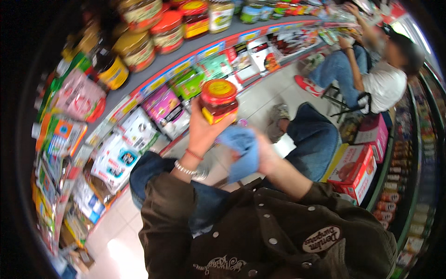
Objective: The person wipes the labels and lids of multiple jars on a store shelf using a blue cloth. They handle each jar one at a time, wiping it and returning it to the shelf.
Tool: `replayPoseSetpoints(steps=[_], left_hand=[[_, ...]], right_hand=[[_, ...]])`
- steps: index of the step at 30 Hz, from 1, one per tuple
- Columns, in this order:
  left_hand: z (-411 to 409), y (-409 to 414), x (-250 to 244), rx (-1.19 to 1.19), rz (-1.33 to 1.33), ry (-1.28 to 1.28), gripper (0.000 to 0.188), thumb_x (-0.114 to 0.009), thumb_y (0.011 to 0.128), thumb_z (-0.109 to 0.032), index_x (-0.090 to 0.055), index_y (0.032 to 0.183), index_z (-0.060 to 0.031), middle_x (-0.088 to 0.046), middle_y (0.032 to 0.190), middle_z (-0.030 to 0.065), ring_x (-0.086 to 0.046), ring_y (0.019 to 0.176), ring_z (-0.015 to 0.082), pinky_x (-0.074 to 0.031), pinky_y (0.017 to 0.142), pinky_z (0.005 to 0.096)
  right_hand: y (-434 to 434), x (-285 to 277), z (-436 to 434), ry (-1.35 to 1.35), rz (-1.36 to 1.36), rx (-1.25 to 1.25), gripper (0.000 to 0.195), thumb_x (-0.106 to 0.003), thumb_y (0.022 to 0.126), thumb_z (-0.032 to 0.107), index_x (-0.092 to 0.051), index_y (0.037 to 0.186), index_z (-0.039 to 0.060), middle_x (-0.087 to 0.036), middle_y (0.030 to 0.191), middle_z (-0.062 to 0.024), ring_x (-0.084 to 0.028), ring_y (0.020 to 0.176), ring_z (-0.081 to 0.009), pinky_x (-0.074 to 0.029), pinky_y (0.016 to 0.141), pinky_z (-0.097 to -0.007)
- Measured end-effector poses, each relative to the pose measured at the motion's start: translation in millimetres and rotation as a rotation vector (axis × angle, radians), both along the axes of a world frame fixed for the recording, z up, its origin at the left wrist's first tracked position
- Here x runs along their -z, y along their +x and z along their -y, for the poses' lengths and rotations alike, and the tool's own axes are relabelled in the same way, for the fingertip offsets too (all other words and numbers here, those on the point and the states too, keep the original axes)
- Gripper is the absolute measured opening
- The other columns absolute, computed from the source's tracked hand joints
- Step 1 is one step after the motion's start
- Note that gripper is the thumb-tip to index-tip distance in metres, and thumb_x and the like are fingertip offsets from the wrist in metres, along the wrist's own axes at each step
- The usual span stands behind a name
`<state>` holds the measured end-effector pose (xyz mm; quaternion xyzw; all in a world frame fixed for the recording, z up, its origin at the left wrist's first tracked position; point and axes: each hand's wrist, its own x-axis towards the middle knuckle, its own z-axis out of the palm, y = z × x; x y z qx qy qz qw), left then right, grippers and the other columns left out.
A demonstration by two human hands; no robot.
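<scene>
A glass jar (219,101) with a red and yellow lid, dark red contents and a yellow label stands upright in my left hand (202,129), whose fingers wrap its lower part. Just below and to the right, my right hand (266,153) grips a light blue cloth (244,150), which hangs loosely and is blurred. The cloth is close under the jar; whether they touch I cannot tell. Both hands are above my knees, in front of the grey shelf (188,48). A similar red-lidded jar (195,17) stands on that shelf.
Wide jars (136,50) and a dark bottle (111,71) line the shelf, with packaged goods (167,108) on the level below. At right, a person (379,76) sits on a folding stool (336,101). Cartons (352,171) stand beside my right knee, near another rack (393,181).
</scene>
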<state>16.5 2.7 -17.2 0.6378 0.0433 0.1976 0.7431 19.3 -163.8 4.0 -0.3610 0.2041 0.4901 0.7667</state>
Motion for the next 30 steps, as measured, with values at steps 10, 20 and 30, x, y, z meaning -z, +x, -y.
replayPoseSetpoints(steps=[10,20,30], left_hand=[[9,-17,6,-0.018,0.179,0.797,0.066,-0.08,0.057,-0.036,-0.053,0.109,-0.0045,-0.057,0.103,0.013,-0.053,0.09,0.0316,-0.045,0.081,0.0376],[12,-21,5,0.065,0.016,0.558,0.073,-0.083,0.054,-0.037,-0.048,0.105,0.0017,-0.055,0.097,0.0154,-0.054,0.091,0.0282,-0.045,0.08,0.0369],[11,-18,-5,0.275,-0.183,-0.661,0.061,-0.071,0.079,-0.025,-0.037,0.124,-0.0018,-0.052,0.117,0.0098,-0.053,0.107,0.0166,-0.043,0.091,0.0303]], right_hand=[[29,-58,-26,-0.847,2.403,-0.303,0.027,-0.067,0.071,0.013,-0.064,0.098,0.0126,-0.057,0.106,-0.0086,-0.053,0.101,-0.0318,-0.044,0.084,-0.0419],[88,-35,-21,-0.181,0.788,-0.257,0.02,-0.055,0.088,0.022,-0.059,0.098,0.0046,-0.063,0.096,-0.0082,-0.062,0.088,-0.0176,-0.05,0.077,-0.0314],[34,1,-49,-0.237,0.92,0.329,0.037,-0.04,0.097,0.036,-0.044,0.118,0.0066,-0.053,0.11,-0.0073,-0.053,0.101,-0.0158,-0.042,0.089,-0.0307]])
